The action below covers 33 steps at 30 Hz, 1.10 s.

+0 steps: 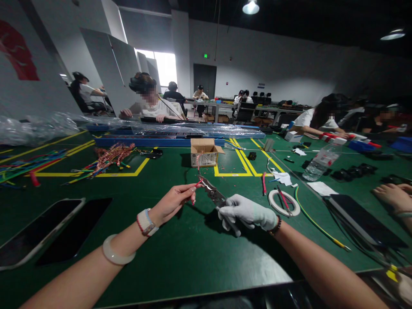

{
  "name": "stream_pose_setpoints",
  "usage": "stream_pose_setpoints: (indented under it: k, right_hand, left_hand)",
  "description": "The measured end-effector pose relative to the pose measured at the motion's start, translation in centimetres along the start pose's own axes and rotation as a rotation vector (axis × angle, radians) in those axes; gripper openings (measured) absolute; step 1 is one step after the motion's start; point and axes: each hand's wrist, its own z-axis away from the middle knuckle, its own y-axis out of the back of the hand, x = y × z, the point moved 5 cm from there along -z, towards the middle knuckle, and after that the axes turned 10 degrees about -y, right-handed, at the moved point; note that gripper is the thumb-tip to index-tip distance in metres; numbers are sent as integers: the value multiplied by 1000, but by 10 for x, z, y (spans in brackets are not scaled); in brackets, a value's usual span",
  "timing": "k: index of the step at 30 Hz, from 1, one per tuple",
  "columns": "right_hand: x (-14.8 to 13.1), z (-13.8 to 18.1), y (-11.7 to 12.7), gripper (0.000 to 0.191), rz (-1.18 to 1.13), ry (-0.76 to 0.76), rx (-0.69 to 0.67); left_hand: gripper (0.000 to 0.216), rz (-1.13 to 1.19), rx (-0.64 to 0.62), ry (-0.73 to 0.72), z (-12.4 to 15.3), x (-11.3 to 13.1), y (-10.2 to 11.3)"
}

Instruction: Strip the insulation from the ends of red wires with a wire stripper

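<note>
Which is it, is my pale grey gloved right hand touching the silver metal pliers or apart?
Touching. The head view shows the gloved right hand curled around the handles of the pliers.

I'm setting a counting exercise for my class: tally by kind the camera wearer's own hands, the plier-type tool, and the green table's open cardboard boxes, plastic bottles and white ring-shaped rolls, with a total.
Hands: 2 (bare left hand, gloved right hand)
Plier-type tool: 1
Open cardboard box: 1
Plastic bottle: 1
White ring-shaped roll: 1
Total: 6
</note>
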Motion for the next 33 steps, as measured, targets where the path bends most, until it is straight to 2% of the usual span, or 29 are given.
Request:
stream_pose_setpoints:
  k: [4,7,10,14,19,21,22,25,27,29,33]
  right_hand:
    - [-1,3,2,47,116,-2,77]
    - [-4,5,11,44,215,56,264]
    - [-13,10,21,34,370,178,442]
    - [-29,18,33,25,639,363,591]
    - [-35,28,56,10,911,455,739]
    - [-31,32,69,8,923,431,747]
    - [-28,33,75,8,897,404,691]
    - [-17,37,84,9,674,304,403]
    - [-15,41,86,14,549,280,316]
    - [-18,44,87,20,509,314,375]
    - [-27,43,84,28,559,436,701]
  left_hand:
    - [35,30,-16,9,-1,-4,-1]
    - [33,24,12,-14,-2,-3,-1]
    - [28,-5,38,-47,-2,0,-1]
    - [25,51,89,-37,-1,0,-1]
    - [26,154,150,-6,2,-3,-1]
    - [24,167,172,-8,3,-3,0]
    - [24,173,184,-13,3,-3,1]
    - [23,174,208,-32,3,-2,3]
    - [26,159,204,-37,3,-2,3]
    - [29,133,180,-31,3,-4,2]
    - [30,36,83,18,4,-11,-6]
